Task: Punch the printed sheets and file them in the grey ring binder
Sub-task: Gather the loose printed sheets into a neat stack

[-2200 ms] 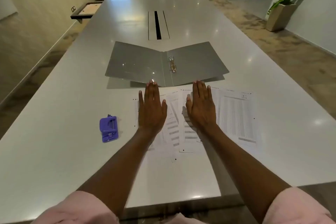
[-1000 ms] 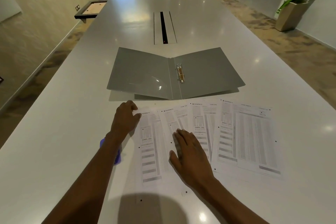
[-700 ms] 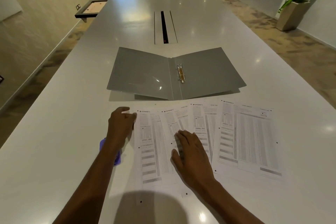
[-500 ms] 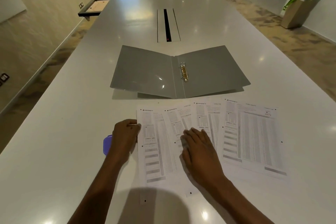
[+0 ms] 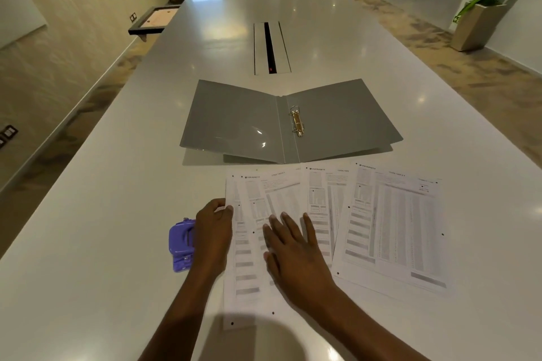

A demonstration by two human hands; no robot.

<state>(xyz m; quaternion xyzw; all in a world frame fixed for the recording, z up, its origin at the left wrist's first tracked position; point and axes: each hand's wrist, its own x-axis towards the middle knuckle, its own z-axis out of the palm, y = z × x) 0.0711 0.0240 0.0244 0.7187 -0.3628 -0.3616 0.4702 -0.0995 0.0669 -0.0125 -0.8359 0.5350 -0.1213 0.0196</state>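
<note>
The grey ring binder (image 5: 234, 123) lies open on the white table (image 5: 102, 214), its gold rings (image 5: 297, 124) closed at the spine. Several printed sheets (image 5: 396, 228) are fanned out in front of it, overlapping left to right. My left hand (image 5: 212, 231) is curled at the left edge of the leftmost sheet, fingertips pinching that edge. My right hand (image 5: 293, 252) rests flat, fingers spread, on the middle sheets. A purple hole punch (image 5: 180, 246) sits just left of my left wrist, partly hidden by it.
A cable slot (image 5: 271, 48) runs down the table's middle behind the binder. A dark framed tray (image 5: 154, 19) juts out at the table's far left edge. A potted plant (image 5: 475, 26) stands on the floor at right.
My left hand has slid back along the leftmost sheet's edge and closed on it. My right hand has stayed flat on the sheets. The camera has come closer.
</note>
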